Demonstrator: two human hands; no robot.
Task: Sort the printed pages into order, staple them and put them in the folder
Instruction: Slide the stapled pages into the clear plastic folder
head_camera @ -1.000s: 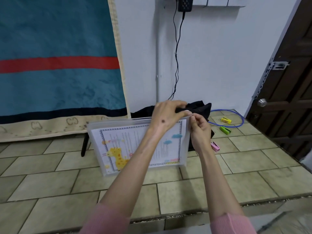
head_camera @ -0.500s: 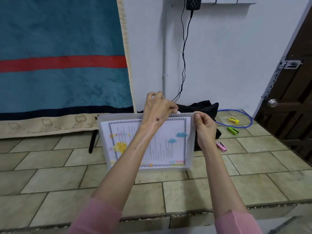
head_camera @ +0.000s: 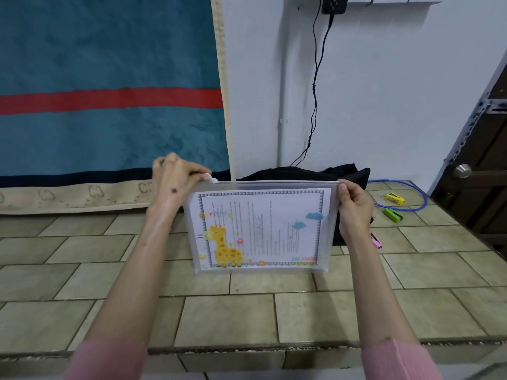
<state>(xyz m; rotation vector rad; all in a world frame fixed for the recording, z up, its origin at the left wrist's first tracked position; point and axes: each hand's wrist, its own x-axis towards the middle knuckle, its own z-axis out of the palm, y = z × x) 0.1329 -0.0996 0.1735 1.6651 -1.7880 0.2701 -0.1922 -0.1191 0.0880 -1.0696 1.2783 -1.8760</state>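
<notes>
I am holding the clear folder [head_camera: 259,229] upright above the tiled counter [head_camera: 247,311], with the printed pages [head_camera: 260,226] already inside it, giraffe sheet facing me. My left hand [head_camera: 171,182] is pinching the white zip slider [head_camera: 213,179] at the folder's ten o'clock corner, and my right hand [head_camera: 354,207] is gripping the two o'clock corner. I judge the sorting and filing done; whether the pages are stapled I cannot tell. What looks left is checking the zip is shut along the top and setting the folder down. At two o'clock on the counter a black bag [head_camera: 315,174] is lying against the white wall [head_camera: 384,91]; yellow [head_camera: 395,198], green [head_camera: 393,215] and pink [head_camera: 375,240] small items and a blue cable loop [head_camera: 411,209] are sitting near a dark door [head_camera: 488,160] at three o'clock. A teal blanket [head_camera: 109,78] is hanging at eleven.
</notes>
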